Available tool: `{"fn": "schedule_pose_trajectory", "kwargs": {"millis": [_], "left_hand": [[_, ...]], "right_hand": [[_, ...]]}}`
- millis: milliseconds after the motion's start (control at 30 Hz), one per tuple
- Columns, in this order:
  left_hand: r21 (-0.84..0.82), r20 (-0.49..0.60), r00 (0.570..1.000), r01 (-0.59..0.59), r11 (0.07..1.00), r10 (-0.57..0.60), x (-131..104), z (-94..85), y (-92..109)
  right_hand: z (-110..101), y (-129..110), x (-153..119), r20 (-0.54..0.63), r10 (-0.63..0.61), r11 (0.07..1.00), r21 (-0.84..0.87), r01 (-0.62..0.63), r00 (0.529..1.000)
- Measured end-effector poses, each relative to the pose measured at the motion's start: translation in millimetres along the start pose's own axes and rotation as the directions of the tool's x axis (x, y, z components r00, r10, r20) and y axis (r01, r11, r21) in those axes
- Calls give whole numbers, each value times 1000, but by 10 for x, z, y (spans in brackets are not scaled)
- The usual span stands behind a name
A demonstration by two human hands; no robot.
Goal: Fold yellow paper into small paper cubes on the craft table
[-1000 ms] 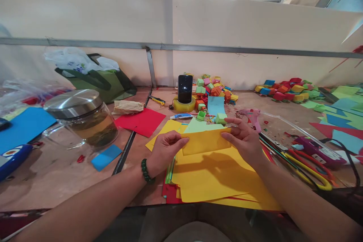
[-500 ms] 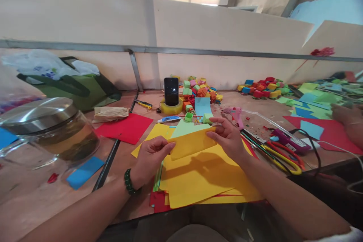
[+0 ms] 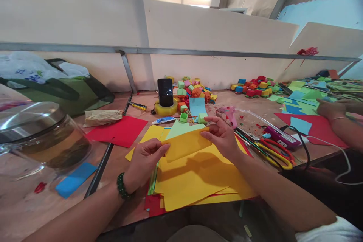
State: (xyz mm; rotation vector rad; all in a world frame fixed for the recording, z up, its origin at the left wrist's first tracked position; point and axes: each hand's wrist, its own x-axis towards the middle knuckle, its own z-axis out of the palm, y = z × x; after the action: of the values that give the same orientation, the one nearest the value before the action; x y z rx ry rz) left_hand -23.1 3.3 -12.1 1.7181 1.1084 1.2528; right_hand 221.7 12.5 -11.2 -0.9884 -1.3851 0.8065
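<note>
A yellow strip of paper [image 3: 187,144] is stretched between my hands, tilted a little up to the right. My left hand [image 3: 146,159] pinches its left end between thumb and fingers. At the right end my right hand [image 3: 222,136] grips the upper corner the same way. Below the strip lies a stack of yellow paper sheets [image 3: 198,185], with red and green edges showing under it. Pale green paper [image 3: 177,127] sticks out behind the strip. Just beyond my right fingers sits a light green paper cube [image 3: 202,118].
A phone [image 3: 165,92] stands on a yellow tape roll [image 3: 164,109], beside heaped paper cubes [image 3: 195,90]. Scissors [image 3: 276,155] and a pink glue gun [image 3: 230,115] lie right. A glass teapot [image 3: 56,147] stands left. Another person's hand [image 3: 331,109] is far right.
The whole view has shifted, so most things sit slightly further left. Both hands keep their pinch on the yellow strip. The other person's hand shows more fully at the right.
</note>
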Motion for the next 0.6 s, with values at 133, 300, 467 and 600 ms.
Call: {"fn": "schedule_pose_trajectory", "kwargs": {"millis": [133,300,467,600], "left_hand": [[-23,-47,999,-28,999,27,-13,15,-92],[-8,-65,996,-60,998,59,-26,9,-12],[12,-55,997,-46,999,47,-40,-2,97],[46,-8,1000,15,999,-15,-13,-14,96]], "right_hand": [[-24,36,-33,-48,-30,999,-13,30,998],[-15,28,-32,-33,-37,999,-18,36,999],[17,-19,-18,-11,-42,999,-34,41,999],[57,-84,-3,48,4,998,-67,-1,999]]}}
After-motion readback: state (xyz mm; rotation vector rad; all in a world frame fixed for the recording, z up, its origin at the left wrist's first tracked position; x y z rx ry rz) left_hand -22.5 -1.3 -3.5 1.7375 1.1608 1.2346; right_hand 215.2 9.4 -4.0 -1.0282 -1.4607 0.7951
